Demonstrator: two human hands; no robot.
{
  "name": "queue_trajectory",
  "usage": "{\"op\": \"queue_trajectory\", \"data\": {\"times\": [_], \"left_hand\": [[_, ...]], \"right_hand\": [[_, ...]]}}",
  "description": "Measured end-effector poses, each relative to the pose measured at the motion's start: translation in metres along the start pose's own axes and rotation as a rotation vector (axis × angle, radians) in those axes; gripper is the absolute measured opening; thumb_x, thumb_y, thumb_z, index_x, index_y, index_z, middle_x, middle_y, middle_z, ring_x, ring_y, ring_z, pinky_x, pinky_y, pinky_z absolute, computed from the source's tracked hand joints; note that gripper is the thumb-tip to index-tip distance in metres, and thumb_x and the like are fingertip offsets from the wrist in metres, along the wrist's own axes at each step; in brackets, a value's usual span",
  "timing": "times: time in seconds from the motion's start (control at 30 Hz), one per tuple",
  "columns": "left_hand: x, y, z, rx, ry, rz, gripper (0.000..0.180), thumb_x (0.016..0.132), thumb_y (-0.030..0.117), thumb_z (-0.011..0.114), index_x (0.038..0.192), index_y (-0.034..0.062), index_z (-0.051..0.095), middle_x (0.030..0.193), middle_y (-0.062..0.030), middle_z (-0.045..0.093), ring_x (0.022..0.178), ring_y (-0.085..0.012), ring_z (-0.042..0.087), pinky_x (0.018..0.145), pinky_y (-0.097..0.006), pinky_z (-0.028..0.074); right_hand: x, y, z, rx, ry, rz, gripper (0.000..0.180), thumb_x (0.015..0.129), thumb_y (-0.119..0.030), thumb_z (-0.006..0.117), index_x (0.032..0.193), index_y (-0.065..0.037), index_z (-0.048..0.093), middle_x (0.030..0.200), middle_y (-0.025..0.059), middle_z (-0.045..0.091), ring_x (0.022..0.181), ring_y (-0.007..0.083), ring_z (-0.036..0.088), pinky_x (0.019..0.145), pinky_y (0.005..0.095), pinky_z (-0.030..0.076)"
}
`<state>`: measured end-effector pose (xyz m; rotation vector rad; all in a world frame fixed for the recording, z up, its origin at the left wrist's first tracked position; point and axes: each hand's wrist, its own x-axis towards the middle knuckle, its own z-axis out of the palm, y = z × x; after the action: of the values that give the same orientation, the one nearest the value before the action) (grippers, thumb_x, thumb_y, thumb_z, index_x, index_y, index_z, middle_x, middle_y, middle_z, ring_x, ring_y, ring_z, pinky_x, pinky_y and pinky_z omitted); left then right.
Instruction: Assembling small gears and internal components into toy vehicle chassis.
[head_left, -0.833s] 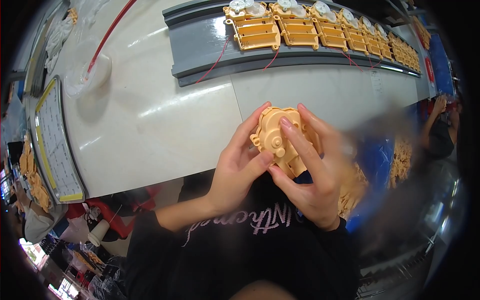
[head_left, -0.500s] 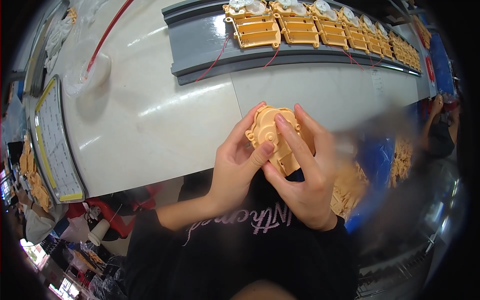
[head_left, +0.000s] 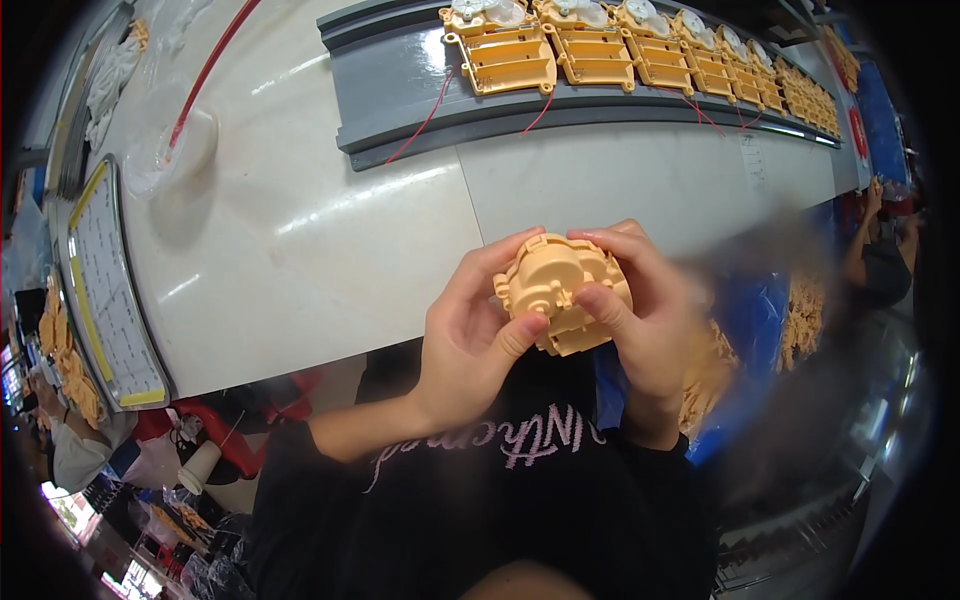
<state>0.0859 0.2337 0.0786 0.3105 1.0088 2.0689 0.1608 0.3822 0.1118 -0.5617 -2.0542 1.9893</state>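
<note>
Centre frame: left hand and right hand both gripped the yellow plastic housing, since turned round-side up, above the surface.

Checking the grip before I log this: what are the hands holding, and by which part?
Both hands, left hand and right hand, clasp one round yellow-orange plastic housing by its opposite edges, thumbs on its near face.
</note>
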Motion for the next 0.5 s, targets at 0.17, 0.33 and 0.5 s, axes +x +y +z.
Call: {"op": "queue_trajectory", "data": {"times": [0.17,0.33,0.5], "left_hand": [[-0.004,-0.002,0.0,-0.031,-0.03,-0.024,0.044,0.089,0.001,0.057,0.127,-0.0001,0.034,0.125,-0.0157,0.047,0.116,-0.0223,0.049,0.097,-0.035,0.044],[-0.005,-0.004,-0.001,-0.02,-0.012,-0.021,0.039,0.089,0.001,0.058,0.121,0.0014,0.036,0.124,-0.0157,0.047,0.115,-0.0217,0.05,0.096,-0.035,0.045],[-0.005,-0.005,-0.002,-0.02,-0.007,-0.049,0.04,0.088,0.003,0.06,0.12,0.0019,0.037,0.124,-0.0155,0.048,0.115,-0.0212,0.05,0.095,-0.035,0.045]], "right_hand": [[-0.003,-0.001,0.006,0.072,0.082,0.056,0.031,0.075,0.001,0.072,0.104,0.005,0.062,0.09,0.0061,0.053,0.084,0.013,0.053,0.076,0.0244,0.044],[-0.009,0.005,0.009,-0.119,0.156,-0.119,0.025,0.074,0.0,0.073,0.096,0.006,0.062,0.083,0.0063,0.053,0.073,0.0117,0.047,0.066,0.0222,0.039],[-0.012,0.007,0.011,-0.078,0.201,-0.113,0.024,0.075,0.0,0.072,0.095,0.005,0.062,0.082,0.0065,0.053,0.074,0.0123,0.048,0.067,0.0229,0.039]]}}
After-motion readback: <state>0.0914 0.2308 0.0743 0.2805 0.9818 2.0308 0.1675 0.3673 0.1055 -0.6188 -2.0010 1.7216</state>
